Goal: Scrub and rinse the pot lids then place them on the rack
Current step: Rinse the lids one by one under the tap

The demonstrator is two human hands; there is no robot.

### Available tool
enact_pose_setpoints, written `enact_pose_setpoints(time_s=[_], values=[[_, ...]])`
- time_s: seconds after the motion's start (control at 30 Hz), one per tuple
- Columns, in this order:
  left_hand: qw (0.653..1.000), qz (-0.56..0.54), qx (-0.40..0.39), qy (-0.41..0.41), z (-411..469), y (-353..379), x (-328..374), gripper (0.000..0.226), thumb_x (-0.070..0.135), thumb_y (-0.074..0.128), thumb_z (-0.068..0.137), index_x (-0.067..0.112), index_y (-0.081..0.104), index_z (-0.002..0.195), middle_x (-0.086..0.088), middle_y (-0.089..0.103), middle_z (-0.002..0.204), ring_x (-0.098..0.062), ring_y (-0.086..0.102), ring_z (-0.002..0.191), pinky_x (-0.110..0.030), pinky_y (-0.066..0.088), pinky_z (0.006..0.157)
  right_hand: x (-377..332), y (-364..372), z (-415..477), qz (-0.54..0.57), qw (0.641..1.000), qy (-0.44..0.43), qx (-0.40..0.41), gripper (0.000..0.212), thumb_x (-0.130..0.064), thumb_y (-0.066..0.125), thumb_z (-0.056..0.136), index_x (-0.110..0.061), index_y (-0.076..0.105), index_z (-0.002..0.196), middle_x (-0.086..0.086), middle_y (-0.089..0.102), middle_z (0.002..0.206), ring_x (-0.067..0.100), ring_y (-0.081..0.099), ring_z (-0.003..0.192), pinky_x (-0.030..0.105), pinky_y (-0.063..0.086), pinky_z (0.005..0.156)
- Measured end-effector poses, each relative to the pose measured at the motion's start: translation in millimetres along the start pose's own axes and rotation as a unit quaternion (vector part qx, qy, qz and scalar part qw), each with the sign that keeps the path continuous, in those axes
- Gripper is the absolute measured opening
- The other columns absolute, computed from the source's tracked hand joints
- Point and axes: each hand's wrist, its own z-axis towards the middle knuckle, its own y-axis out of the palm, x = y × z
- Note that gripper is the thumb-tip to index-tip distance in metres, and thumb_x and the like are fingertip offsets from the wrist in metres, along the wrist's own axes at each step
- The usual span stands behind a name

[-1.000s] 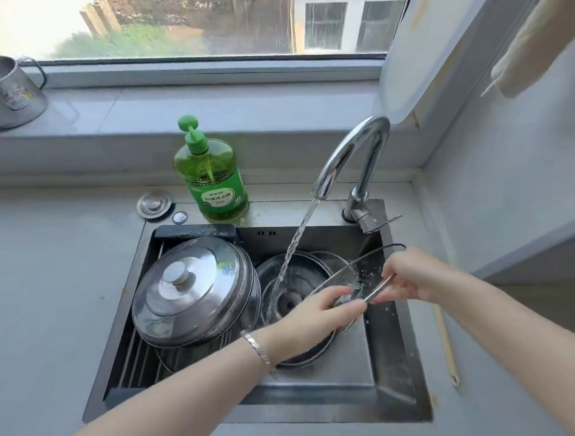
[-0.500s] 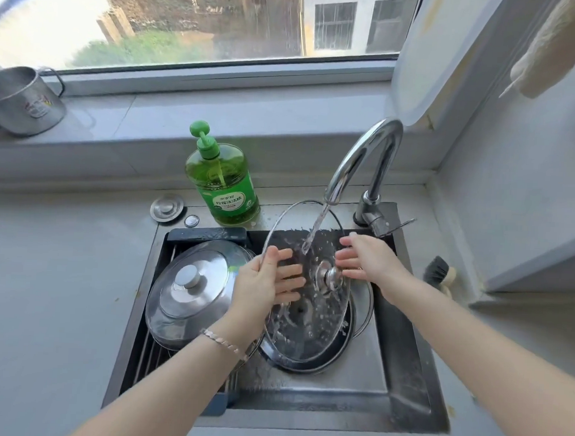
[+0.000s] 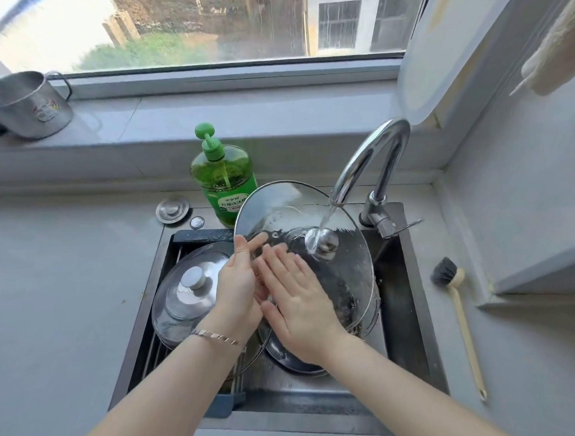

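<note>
Rinsing the glass lid [image 3: 339, 276] under the running faucet [image 3: 371, 162].
My left hand [image 3: 240, 288] grips its left rim, holding it tilted above the sink [image 3: 403, 288]; my right hand [image 3: 299, 300] lies flat on the wet glass, fingers straight.

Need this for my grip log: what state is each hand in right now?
Left hand: grips the glass lid by its rim.
Right hand: open, fingers flat on that lid.

Two pot lids: one glass lid [image 3: 349, 280] over the sink [image 3: 405, 289], one steel lid [image 3: 190, 289] in the sink's left half. Behind the sink: one faucet [image 3: 371, 155], one soap bottle [image 3: 223, 178], one drain plug [image 3: 173, 209], one metal mug [image 3: 27, 107]. Right of the sink: one brush [image 3: 457, 301].
</note>
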Motion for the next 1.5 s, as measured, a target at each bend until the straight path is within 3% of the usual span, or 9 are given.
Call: enact_pose_setpoints(time_s=[0.07,0.23,0.33,0.63,1.0,1.07,1.17,1.33,1.5], values=[[1.0,-0.019,-0.005,0.001,2,-6,3,0.044,0.045,0.031,0.098,0.011,0.057,0.107,-0.017,0.071,0.095,-0.026,0.072,0.079,-0.037,0.058,0.073,23,2,-22,-0.004,1.0,-0.026,-0.009,0.054,-0.045,0.016,0.1,-0.015,0.021,0.145,0.002,0.023,0.151,0.015,0.013,0.143,0.035,0.008,0.117],[0.999,-0.043,-0.01,0.009,-1,-6,3,0.043,0.045,0.029,0.099,0.011,0.055,0.105,-0.019,0.068,0.095,-0.025,0.072,0.071,-0.037,0.059,0.065,40,-11,-23,0.056,0.969,0.239,-0.031,0.076,-0.061,-0.002,0.081,-0.021,-0.011,0.145,-0.013,-0.021,0.149,-0.001,-0.025,0.137,0.027,-0.013,0.116],[0.999,-0.04,-0.006,0.005,-1,-3,7,0.042,0.046,0.029,0.099,0.013,0.055,0.101,-0.018,0.068,0.093,-0.025,0.072,0.071,-0.036,0.059,0.064,15,-14,-22,0.03,0.976,0.207,-0.055,0.087,-0.07,-0.006,0.079,-0.014,-0.018,0.144,-0.005,-0.03,0.147,0.009,-0.027,0.139,0.023,-0.02,0.111],[0.998,0.035,-0.038,-0.028,-14,-14,10,0.043,0.043,0.032,0.099,0.009,0.057,0.101,-0.02,0.071,0.085,-0.027,0.072,0.066,-0.038,0.058,0.059,88,-29,15,0.227,0.888,0.395,-0.061,0.055,-0.035,0.015,0.102,-0.007,0.008,0.149,0.005,-0.001,0.158,0.014,-0.005,0.145,0.031,-0.004,0.117],[0.993,0.106,-0.041,-0.018,-18,-9,1,0.038,0.039,0.039,0.098,0.01,0.063,0.098,-0.013,0.073,0.072,-0.021,0.071,0.059,-0.031,0.058,0.05,14,-50,46,-0.002,0.974,0.096,-0.207,0.071,-0.051,0.024,0.097,-0.017,-0.01,0.149,0.0,-0.018,0.156,0.012,-0.019,0.142,0.035,-0.007,0.118],[0.996,0.079,-0.032,-0.036,-16,-13,0,0.037,0.04,0.039,0.098,0.012,0.063,0.103,-0.012,0.074,0.079,-0.021,0.072,0.067,-0.031,0.059,0.055,0,-46,31,0.008,0.979,0.004,-0.204,0.064,-0.044,0.031,0.099,-0.019,0.001,0.15,-0.002,-0.008,0.157,0.008,-0.015,0.141,0.032,-0.008,0.117],[0.997,0.062,-0.028,-0.045,-13,-21,4,0.043,0.042,0.034,0.099,0.008,0.061,0.105,-0.013,0.073,0.075,-0.023,0.072,0.064,-0.03,0.058,0.051,12,-49,16,0.042,0.995,-0.062,-0.063,0.043,-0.031,0.045,0.092,-0.017,0.053,0.131,0.005,0.046,0.142,0.019,0.035,0.136,0.039,0.022,0.114],[0.993,0.107,-0.041,-0.013,-11,-16,8,0.041,0.043,0.035,0.098,0.01,0.06,0.098,-0.017,0.072,0.081,-0.025,0.072,0.064,-0.033,0.059,0.055,35,-60,17,-0.003,0.972,0.222,-0.079,0.029,-0.04,0.038,0.097,-0.021,0.051,0.114,0.004,0.049,0.106,0.026,0.055,0.092,0.032,0.041,0.075],[0.994,0.105,-0.031,-0.01,-13,-13,7,0.04,0.042,0.036,0.098,0.009,0.06,0.097,-0.019,0.071,0.082,-0.026,0.071,0.063,-0.034,0.058,0.055,40,-55,39,0.075,0.933,0.349,-0.044,0.037,-0.038,0.043,0.093,-0.015,0.041,0.064,0.006,0.059,0.076,0.028,0.059,0.078,0.033,0.042,0.068]])
